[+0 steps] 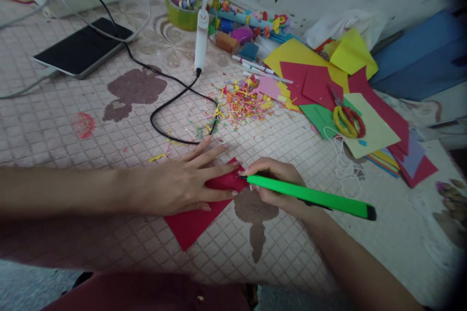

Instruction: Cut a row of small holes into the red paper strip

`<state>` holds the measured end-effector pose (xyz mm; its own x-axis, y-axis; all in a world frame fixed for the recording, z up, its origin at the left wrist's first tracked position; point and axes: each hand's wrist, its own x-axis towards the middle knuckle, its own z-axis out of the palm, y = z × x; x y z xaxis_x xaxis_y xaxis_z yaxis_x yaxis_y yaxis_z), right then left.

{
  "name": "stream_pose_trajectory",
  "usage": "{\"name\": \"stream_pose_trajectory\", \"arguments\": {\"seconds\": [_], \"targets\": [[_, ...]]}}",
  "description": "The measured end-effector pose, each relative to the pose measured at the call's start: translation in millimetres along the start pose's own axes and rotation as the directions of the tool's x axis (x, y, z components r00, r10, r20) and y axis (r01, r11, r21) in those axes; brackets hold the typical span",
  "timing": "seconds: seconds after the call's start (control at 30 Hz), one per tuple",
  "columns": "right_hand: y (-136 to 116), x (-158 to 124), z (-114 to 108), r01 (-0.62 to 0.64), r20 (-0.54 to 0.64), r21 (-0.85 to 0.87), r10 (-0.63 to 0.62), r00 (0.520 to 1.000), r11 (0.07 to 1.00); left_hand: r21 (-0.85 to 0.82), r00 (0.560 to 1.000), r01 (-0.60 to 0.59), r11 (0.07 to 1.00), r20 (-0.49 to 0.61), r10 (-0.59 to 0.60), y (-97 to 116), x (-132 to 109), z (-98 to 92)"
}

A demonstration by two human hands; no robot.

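My left hand (189, 182) lies flat with its fingers spread over a piece of red paper (193, 228), pressing it on the table. It holds nothing. The fingers of my right hand (277, 180) are closed around what looks like a green utility knife (310, 193) with a dark, narrow tip and a black end. That tip touches or nearly touches the paper's right corner, just beyond my left fingertips. Part of the red sheet is hidden beneath my left hand.
A white glue gun (201, 41) stands behind, its black cord (155, 129) looping toward my left hand. Paper scraps (246, 102) are heaped nearby. Scissors (348, 121) and white string (345, 160) lie by coloured sheets (379, 126). A tablet (83, 48) rests at left.
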<state>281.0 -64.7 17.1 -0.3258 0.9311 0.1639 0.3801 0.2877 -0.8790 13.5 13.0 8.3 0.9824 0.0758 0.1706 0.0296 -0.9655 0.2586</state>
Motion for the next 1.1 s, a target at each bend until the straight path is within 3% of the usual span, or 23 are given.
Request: {"name": "stream_pose_trajectory", "arguments": {"seconds": [0.33,0.53,0.63,1.1], "targets": [[-0.6,-0.8,0.6,-0.012,-0.004,-0.006,0.012,1.0,1.0,0.068,0.998,0.047,0.997,-0.04,-0.045,8.9,-1.6,5.4],[0.9,-0.5,0.3,-0.031,0.01,0.029,0.031,0.999,0.999,0.034,0.996,-0.072,0.997,-0.04,0.074,-7.2,-2.9,1.0],[1.6,-0.8,0.2,-0.042,0.007,0.025,0.042,0.999,0.999,0.024,0.998,-0.068,0.997,-0.01,0.068,-11.5,-2.9,2.2],[0.3,-1.7,1.0,-0.015,-0.009,0.012,0.015,1.0,1.0,0.157,0.999,0.024,0.987,-0.036,-0.018,8.8,-0.9,8.8]]}}
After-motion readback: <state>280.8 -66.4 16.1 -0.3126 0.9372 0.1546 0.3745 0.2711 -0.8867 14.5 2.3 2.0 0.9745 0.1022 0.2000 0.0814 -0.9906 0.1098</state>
